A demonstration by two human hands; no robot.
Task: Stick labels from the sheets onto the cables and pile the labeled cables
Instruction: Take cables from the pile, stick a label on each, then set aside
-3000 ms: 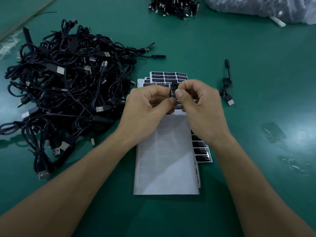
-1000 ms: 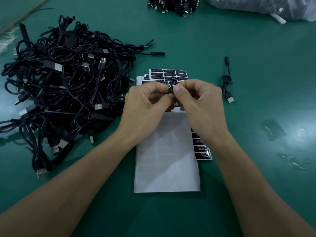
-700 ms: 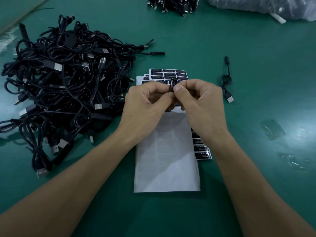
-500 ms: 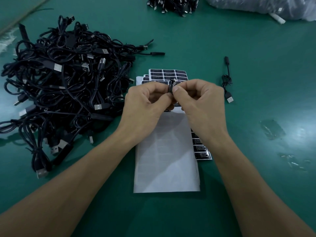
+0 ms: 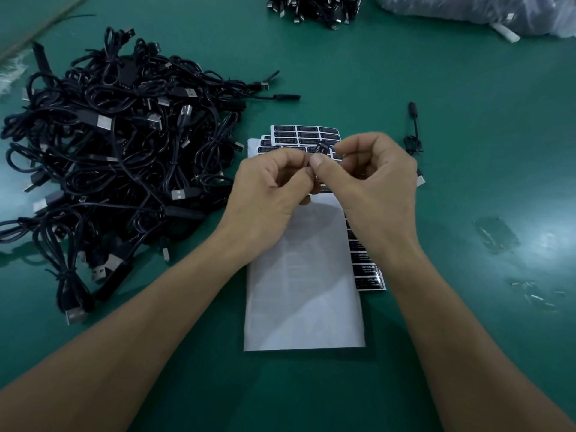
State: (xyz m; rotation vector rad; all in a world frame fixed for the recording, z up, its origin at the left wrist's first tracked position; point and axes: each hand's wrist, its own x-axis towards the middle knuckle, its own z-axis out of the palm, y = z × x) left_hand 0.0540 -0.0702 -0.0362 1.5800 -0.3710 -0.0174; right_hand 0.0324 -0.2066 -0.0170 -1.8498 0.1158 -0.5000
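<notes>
My left hand (image 5: 271, 191) and my right hand (image 5: 377, 182) meet above the label sheets. Between their thumbs and forefingers they pinch a small black label (image 5: 322, 149); most of it is hidden by the fingertips. Under the hands lies a stack of sheets with black labels (image 5: 307, 135), and a white backing sheet (image 5: 304, 275) covers the near part. More black labels (image 5: 367, 269) show along the stack's right edge. A single coiled black cable (image 5: 413, 141) lies to the right of my right hand, apart from it.
A big tangled pile of black USB cables (image 5: 109, 151) fills the left of the green table (image 5: 343, 76). A smaller heap of cables (image 5: 314, 7) and a plastic bag (image 5: 483, 14) sit at the far edge. Clear film scraps (image 5: 495, 235) lie at the right.
Both hands stay over the sheets, working the small black label. My right hand's fingers have spread slightly and the label now tilts out above my right thumb.
</notes>
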